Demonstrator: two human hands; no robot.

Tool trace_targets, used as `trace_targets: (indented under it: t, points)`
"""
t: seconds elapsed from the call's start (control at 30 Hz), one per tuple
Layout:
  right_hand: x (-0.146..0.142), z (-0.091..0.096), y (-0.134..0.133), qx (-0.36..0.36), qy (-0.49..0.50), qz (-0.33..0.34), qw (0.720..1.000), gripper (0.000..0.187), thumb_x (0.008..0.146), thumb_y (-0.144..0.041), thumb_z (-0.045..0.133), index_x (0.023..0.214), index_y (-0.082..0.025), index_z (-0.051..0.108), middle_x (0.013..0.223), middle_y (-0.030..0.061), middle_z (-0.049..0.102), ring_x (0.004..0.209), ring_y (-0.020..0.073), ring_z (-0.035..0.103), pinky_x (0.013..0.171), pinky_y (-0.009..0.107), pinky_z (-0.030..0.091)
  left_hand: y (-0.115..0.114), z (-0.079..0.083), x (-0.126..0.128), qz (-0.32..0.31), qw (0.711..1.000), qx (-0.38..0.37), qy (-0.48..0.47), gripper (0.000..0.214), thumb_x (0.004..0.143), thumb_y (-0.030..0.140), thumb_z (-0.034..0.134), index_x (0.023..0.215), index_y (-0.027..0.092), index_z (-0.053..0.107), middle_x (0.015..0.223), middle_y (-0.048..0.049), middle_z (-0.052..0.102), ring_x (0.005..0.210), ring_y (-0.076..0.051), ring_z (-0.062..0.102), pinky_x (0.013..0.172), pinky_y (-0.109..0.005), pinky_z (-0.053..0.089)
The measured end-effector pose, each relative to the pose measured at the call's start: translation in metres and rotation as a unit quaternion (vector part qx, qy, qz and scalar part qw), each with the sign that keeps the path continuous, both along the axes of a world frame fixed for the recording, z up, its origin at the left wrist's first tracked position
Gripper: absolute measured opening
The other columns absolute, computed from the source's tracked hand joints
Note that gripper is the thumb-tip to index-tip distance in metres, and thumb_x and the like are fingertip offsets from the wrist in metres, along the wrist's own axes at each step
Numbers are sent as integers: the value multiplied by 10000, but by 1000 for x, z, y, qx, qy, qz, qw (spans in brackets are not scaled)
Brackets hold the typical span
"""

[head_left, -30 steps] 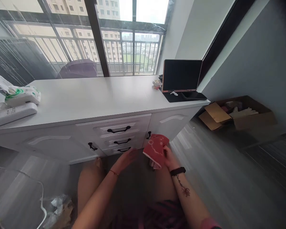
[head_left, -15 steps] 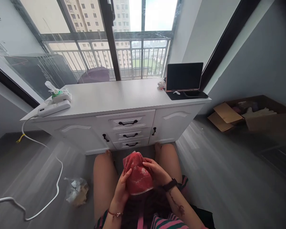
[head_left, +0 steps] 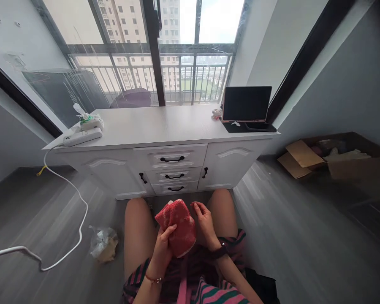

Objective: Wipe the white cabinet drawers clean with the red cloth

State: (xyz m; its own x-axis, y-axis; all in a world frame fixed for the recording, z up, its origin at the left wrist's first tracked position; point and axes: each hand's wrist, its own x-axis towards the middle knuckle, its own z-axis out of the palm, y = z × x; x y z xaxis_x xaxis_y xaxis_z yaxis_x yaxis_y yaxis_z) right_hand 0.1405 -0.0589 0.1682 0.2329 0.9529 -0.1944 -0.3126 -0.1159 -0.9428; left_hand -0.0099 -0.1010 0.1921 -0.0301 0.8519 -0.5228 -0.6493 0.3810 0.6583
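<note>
A red fabric piece (head_left: 180, 232) with pale speckles and a whitish lower edge is held up between my knees. My left hand (head_left: 164, 245) grips its left side, thumb laid across the front and the other fingers behind it. Just right of the fabric, apart from it, is my right hand (head_left: 204, 217), with thumb and forefinger pinched together. A tiny reddish bit shows at those fingertips, too small to name. A small white patch peeks out at the fabric's top edge.
Ahead stands a white cabinet (head_left: 114, 175) bearing a tablet (head_left: 247, 104), a power strip (head_left: 83, 137) and a tissue pack (head_left: 91, 121). A white cable (head_left: 82, 215) and a clear plastic bag (head_left: 104, 245) lie on the floor at left. At right sits an open cardboard box (head_left: 357, 169).
My right hand has come off the fabric and moved slightly right, fingers pinched. The fabric has turned and tilted left in my left hand. The view has shifted slightly.
</note>
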Motion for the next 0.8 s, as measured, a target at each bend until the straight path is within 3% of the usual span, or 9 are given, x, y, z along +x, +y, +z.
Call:
trace_targets:
  t: [0.03, 0.1, 0.23, 0.33, 0.47, 0.6, 0.7, 0.8]
  points:
    - [0, 1, 0, 11, -21, 4, 1000, 313, 749, -512, 727, 864, -221, 740, 944, 63, 715, 950, 226, 618, 909, 326, 441, 1, -1, 1, 15, 1000, 6, 6, 547, 560, 183, 809, 1091, 212, 680, 984, -57, 768, 943, -297, 712, 833, -372, 548]
    - [-2, 4, -2, 27, -34, 74, 996, 349, 780, -527, 697, 963, -233, 743, 1034, 66, 711, 1042, 239, 607, 970, 338, 419, 2, -2, 1, 34, 999, 15, 16, 564, 548, 179, 814, 1092, 213, 673, 997, -55, 765, 980, -307, 702, 856, -380, 540]
    - [-11, 6, -14, 14, 56, 228, 972, 458, 784, -549, 698, 1141, -262, 688, 1151, 46, 685, 1135, 245, 588, 1019, 377, 411, 4, -5, 0, 28, 999, 21, 30, 560, 541, 190, 820, 1079, 200, 667, 988, -70, 764, 967, -321, 705, 845, -387, 550]
    - [-17, 2, -24, -19, 101, 266, 958, 525, 716, -526, 770, 1152, -249, 672, 1106, 48, 702, 1104, 260, 611, 994, 408, 440, 5, -9, -2, 5, 999, 17, 50, 599, 537, 192, 830, 1107, 194, 645, 1023, -94, 758, 983, -344, 699, 852, -413, 554]
    - [-19, -9, -25, -59, 92, 249, 962, 578, 654, -452, 830, 1161, -231, 665, 1118, 57, 709, 1083, 266, 629, 974, 418, 456, 10, -22, -5, 9, 994, 20, 111, 588, 548, 181, 836, 1098, 190, 628, 1053, -97, 741, 1054, -339, 671, 918, -429, 522]
    - [-15, -24, -20, -89, 94, 218, 967, 515, 625, -428, 848, 1062, -199, 698, 1049, 67, 733, 997, 262, 665, 927, 401, 475, 15, -38, -6, 6, 989, 8, 145, 556, 547, 183, 866, 1051, 187, 631, 1095, -113, 718, 1113, -332, 638, 976, -430, 478]
    - [-5, -34, -14, -130, 135, 161, 969, 474, 614, -410, 854, 1003, -182, 706, 970, 59, 745, 885, 226, 688, 833, 338, 504, 19, -46, -8, 1, 991, -9, 131, 564, 569, 167, 875, 1073, 211, 628, 1170, -122, 689, 1209, -321, 582, 1043, -424, 425]
    - [12, -39, -8, -177, 203, 78, 960, 421, 611, -380, 856, 949, -186, 696, 915, 34, 749, 780, 184, 691, 733, 285, 519, 31, -44, -17, 2, 991, -57, 122, 546, 597, 141, 864, 1090, 220, 643, 1188, -142, 671, 1275, -335, 529, 1081, -448, 383]
